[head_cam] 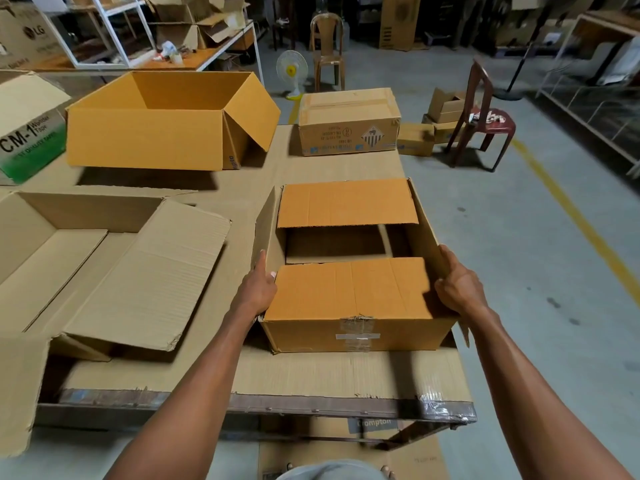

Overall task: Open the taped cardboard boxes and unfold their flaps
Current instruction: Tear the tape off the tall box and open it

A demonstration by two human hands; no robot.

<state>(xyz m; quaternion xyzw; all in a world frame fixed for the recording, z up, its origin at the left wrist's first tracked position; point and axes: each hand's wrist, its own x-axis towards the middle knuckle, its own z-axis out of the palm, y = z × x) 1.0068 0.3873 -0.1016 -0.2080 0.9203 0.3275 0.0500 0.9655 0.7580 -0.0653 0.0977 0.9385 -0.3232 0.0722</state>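
Cardboard side flaps stand raised under my left hand (258,289) and right hand (457,289), each gripping one; the box (353,332) between them keeps two flaps folded in, and the sealed box (348,123) beyond waits.

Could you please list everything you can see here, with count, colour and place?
near box: one, orange-brown, table front, side flaps up, two flaps folded in
open box: one, orange-brown, table far left
flattened box: one, pale brown, table left
taped box: one, pale brown, table far end
printed carton: one, white and green, left edge
table: one, cardboard-covered
chairs: two, brown, floor beyond
fan: one, white, floor
left hand: on near box's left flap
right hand: on its right flap
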